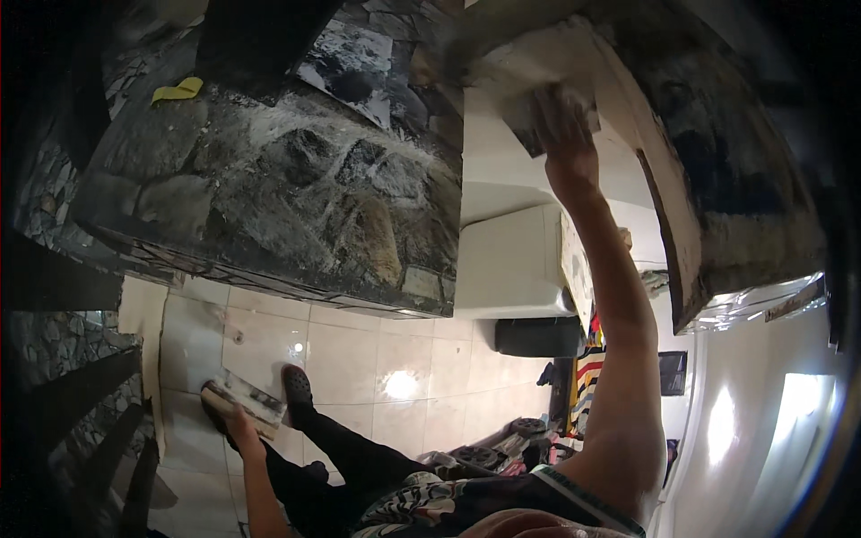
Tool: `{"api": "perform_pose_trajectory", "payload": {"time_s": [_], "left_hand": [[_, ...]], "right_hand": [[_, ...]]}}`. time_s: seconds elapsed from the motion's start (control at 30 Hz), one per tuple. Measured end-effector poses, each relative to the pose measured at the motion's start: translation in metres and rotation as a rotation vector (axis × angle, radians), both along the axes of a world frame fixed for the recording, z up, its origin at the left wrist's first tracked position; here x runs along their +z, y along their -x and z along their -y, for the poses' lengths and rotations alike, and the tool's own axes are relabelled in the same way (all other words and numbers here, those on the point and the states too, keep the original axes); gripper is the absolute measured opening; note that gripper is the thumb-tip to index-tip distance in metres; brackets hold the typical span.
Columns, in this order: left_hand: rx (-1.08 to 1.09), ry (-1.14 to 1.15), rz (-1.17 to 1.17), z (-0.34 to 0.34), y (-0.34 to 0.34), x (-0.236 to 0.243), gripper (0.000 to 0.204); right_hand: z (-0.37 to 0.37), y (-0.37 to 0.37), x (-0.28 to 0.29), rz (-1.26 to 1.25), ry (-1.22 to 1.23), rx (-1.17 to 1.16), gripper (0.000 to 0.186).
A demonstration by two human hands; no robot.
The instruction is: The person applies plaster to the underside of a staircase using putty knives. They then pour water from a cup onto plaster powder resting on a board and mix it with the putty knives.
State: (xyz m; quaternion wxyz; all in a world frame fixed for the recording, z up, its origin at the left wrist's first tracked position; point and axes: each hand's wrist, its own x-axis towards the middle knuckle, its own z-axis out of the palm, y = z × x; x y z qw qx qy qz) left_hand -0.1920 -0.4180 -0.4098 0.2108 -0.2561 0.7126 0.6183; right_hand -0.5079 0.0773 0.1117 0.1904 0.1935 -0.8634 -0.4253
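Note:
Low on the left, my left hand [240, 427] is closed around the edge of a flat, pale board [256, 402] with dark smears, held above the floor. My right arm reaches up and forward. At its end my right hand [563, 124], smeared by motion, holds a flat grey plate [524, 124] against the pale, plastered surface [615, 100] of an overhead structure. Its fingers lie over the plate, and whether it has a handle is hidden. A dusty, stone-patterned counter [359, 197] stands to the left of that hand.
A yellow piece [178, 90] and a grey-smeared sheet [348, 72] lie on the counter. Beyond my right arm hangs a jagged-edged overhead section [717, 170]. A white boxy appliance [511, 260] and a black box [538, 337] stand past the counter. Wheeled items [480, 455] sit near my legs.

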Motion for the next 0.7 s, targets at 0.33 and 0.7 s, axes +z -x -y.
{"api": "perform_pose_trajectory", "payload": {"time_s": [0.33,0.7], "left_hand": [[0.374,-0.317,0.219,-0.014,0.02,0.033,0.062],[0.433,-0.375,0.292,-0.015,0.046,0.046,0.058]], "right_hand": [[-0.007,-0.094,-0.007,0.073,0.397,-0.068,0.05],[0.046,0.005,0.007,-0.363,0.393,0.348,0.047]]}}
